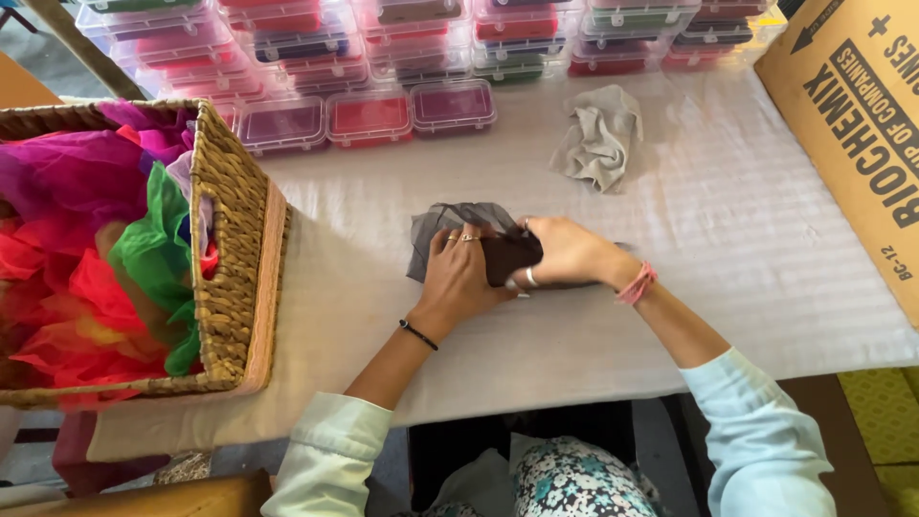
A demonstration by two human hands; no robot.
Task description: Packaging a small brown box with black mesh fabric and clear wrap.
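At far left, on the white-covered tabletop (747, 278), a rectangular woven wicker basket (230, 239), heaped with loose sheer fabric in red, orange, green, pink and purple (86, 249). Behind it and along the back edge, rows and stacks of small clear plastic lidded boxes (369, 117), each showing a coloured fill of red, maroon, purple or green.

At centre, a piece of dark grey sheer net fabric (436, 230), lying flat on the tabletop just right of the basket, partly bunched under two hands. Left hand (459, 273), rings on two fingers and a thin black cord bracelet at the wrist, pressed palm-down on the fabric, fingers curled narrow over its upper edge. Right hand (565, 251), ring on one finger and a pink band at the wrist, touching the left hand, fingers closed on a darker folded part of the same fabric. Pale blue sleeves on both forearms; a floral-print garment (574, 479) visible below the table edge.

Beyond the hands, well apart from them, a crumpled light grey cloth (598, 139) on the tabletop. At far right, a brown corrugated cardboard box (852, 115) with dark printing, set at an angle and cut off by the frame.
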